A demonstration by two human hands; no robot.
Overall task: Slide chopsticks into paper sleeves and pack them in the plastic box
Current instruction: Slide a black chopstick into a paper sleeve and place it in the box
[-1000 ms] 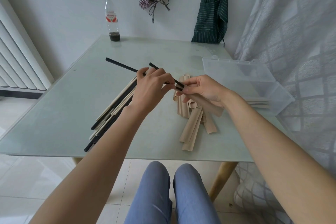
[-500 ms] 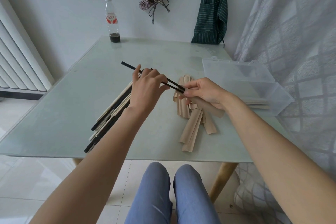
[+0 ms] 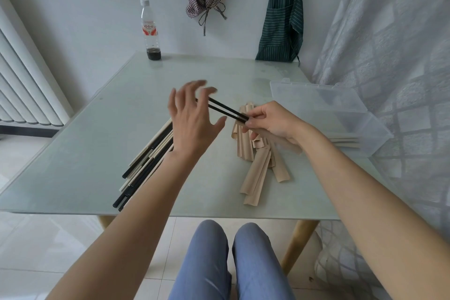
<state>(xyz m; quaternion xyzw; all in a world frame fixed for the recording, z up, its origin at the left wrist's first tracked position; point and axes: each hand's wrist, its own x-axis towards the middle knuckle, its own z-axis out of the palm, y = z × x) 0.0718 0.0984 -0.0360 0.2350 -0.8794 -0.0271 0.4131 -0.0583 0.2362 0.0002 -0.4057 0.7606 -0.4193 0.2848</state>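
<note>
The right hand point(image 3: 272, 124) pinches a tan paper sleeve point(image 3: 287, 145) with two thin black chopsticks point(image 3: 226, 111) sticking out toward the left hand point(image 3: 192, 117), whose fingers are spread loose. The clear plastic box point(image 3: 341, 109) sits beside the sleeve on the pale glass table point(image 3: 97, 134).

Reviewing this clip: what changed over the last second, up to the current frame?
The pair of black chopsticks slid further into the paper sleeve held by the right hand, so less of their length shows. The left hand, which pinched and pushed them, has let go, its fingers now spread. The right hand's grip, the loose chopsticks, the spare sleeves and the plastic box stayed put.
</note>
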